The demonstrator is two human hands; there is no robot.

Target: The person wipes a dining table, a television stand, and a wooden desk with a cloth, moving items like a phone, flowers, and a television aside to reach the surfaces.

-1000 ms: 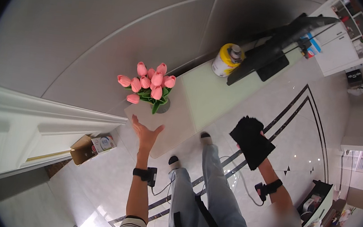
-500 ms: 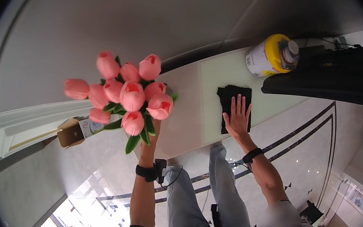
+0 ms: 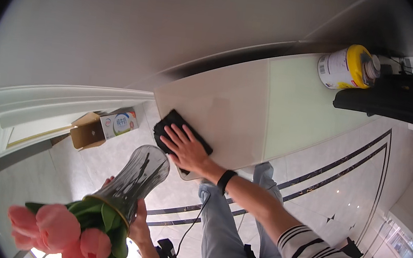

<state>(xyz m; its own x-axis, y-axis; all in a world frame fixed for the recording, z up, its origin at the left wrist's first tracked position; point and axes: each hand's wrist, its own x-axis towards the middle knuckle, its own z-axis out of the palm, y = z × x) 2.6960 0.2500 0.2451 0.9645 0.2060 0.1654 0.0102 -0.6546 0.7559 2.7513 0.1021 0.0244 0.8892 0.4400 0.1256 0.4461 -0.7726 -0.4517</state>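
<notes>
My left hand (image 3: 138, 224) is wrapped round a clear glass vase (image 3: 133, 179) with a gold rim, held off the cabinet at the lower left. The vase is tilted, its base toward the tabletop. Pink tulips (image 3: 58, 227) with green leaves stick out of its mouth toward the lower left. My right hand (image 3: 186, 149) lies flat with fingers spread on a black cloth (image 3: 173, 125). That cloth rests on the left end of the pale tabletop (image 3: 230, 106), partly over its near corner. Part of my left hand's fingers is hidden behind the vase.
A white bottle with a yellow top (image 3: 345, 68) stands at the tabletop's far right, beside a black object (image 3: 396, 98). An open cardboard box (image 3: 90, 133) sits on the floor at left. A grey wall (image 3: 177, 32) runs along the back.
My left hand has swung the vase of tulips down and left, off the tabletop. My right hand has slid the black cloth from the right part to the left end.
</notes>
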